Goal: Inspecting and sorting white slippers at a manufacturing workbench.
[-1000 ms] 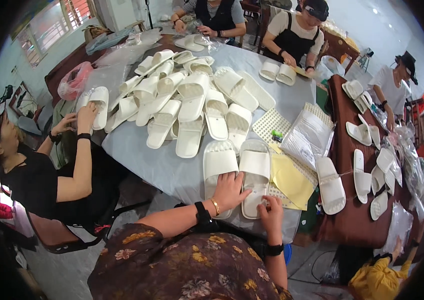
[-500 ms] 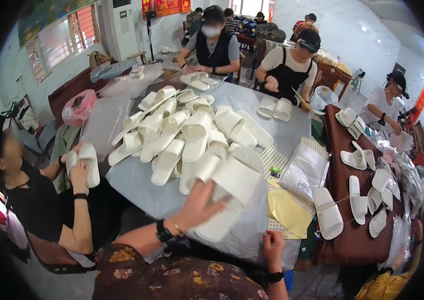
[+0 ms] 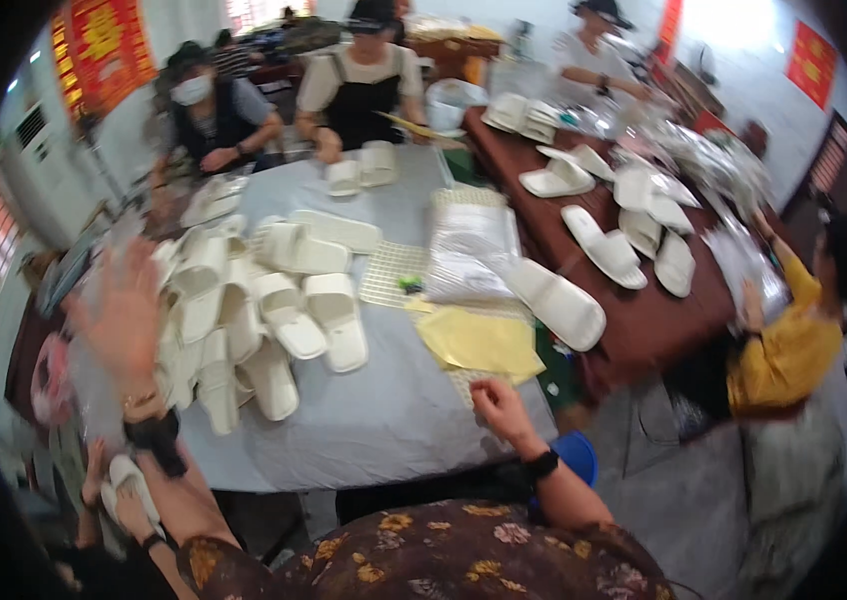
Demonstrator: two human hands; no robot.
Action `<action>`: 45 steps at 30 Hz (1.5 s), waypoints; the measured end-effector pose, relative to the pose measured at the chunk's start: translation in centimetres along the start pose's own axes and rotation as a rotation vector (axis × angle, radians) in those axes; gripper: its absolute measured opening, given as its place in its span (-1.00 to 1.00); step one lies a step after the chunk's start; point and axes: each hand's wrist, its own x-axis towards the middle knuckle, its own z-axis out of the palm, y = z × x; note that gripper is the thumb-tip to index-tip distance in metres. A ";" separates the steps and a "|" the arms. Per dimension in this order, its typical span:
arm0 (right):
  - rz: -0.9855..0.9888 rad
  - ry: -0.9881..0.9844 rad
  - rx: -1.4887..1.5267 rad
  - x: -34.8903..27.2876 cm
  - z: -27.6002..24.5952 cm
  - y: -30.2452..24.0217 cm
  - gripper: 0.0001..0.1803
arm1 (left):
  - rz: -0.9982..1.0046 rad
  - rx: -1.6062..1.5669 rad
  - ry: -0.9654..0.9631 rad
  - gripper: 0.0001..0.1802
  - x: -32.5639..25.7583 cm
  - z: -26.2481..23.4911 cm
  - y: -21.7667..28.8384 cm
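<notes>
White slide slippers (image 3: 244, 310) lie in a pile on the left part of the grey-covered table (image 3: 404, 430). My left hand (image 3: 124, 310) is raised at the pile's left edge, fingers spread, holding nothing; it is slightly blurred and covers some slippers. Near the table's front right corner, my right hand (image 3: 504, 410) is closed, fingers curled in; anything inside it is hidden. Just beyond that hand lie yellow paper (image 3: 479, 340) and sticker sheets (image 3: 391, 272) with rows of small marks. A single slipper (image 3: 559, 305) rests to the right of the paper.
A silvery-white plastic packet (image 3: 469, 250) lies on the sheets, beside a small green-and-black item (image 3: 410, 285). More slippers (image 3: 604, 248) and clear bags sit on a brown-covered table (image 3: 634, 335) at right. Co-workers are around both tables. A blue bucket (image 3: 576, 458) stands beside my right forearm.
The view has swung to the right. My left hand has left the slipper at the pile's front and moved to the pile's left side, its fingers spread. My right hand remains curled.
</notes>
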 end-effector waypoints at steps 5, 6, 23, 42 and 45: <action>-0.279 0.443 0.020 2.0 -4.9 -2.9 -0.81 | 0.104 -0.227 -0.350 -0.05 -4.5 1.9 3.1; -0.369 0.586 -0.066 2.0 -6.3 -3.7 -0.81 | 0.100 -0.263 -0.414 -0.05 -5.3 2.4 2.6; -0.377 0.148 -1.364 10.6 -14.5 -7.5 -0.47 | -0.455 1.563 -0.773 -0.39 -20.5 -4.8 -17.3; -0.519 0.148 -0.179 3.4 -11.6 -26.3 -0.76 | -0.389 1.379 -0.609 -0.16 -21.9 -3.9 -18.6; -0.543 0.148 0.075 2.5 -6.9 -26.1 -0.75 | -0.282 1.302 -0.507 -0.06 -22.0 -2.5 -19.2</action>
